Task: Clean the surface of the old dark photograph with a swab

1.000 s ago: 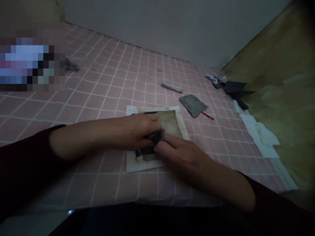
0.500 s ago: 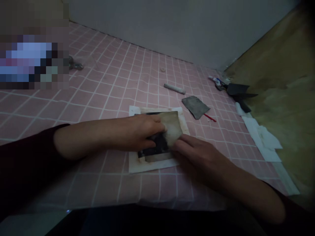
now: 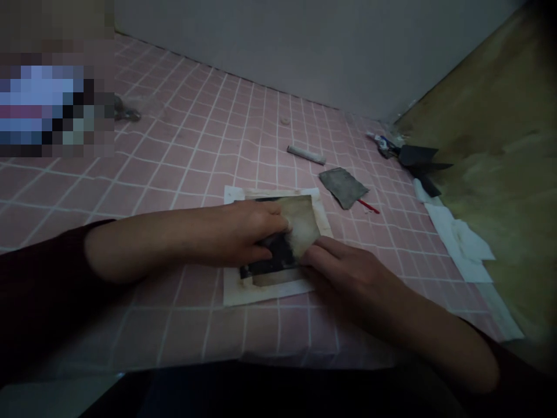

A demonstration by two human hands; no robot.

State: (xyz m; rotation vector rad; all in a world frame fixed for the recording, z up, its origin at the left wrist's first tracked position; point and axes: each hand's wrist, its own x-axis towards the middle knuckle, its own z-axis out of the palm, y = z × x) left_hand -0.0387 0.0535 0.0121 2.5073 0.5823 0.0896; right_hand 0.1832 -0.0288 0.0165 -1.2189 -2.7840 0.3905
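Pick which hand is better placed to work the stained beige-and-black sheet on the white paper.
Left, probably: the left hand rests on the stained beige-and-black sheet, fingers over its dark patch; the right hand only meets its edge.

This looks like a small home craft corner: a low desk (image 3: 174, 157) covered in pink grid-patterned tile-print sheeting stands against a plain grey wall (image 3: 304, 52), with a grey sheet of sandpaper (image 3: 343, 187) and crumpled white tissue (image 3: 465, 247) lying about.
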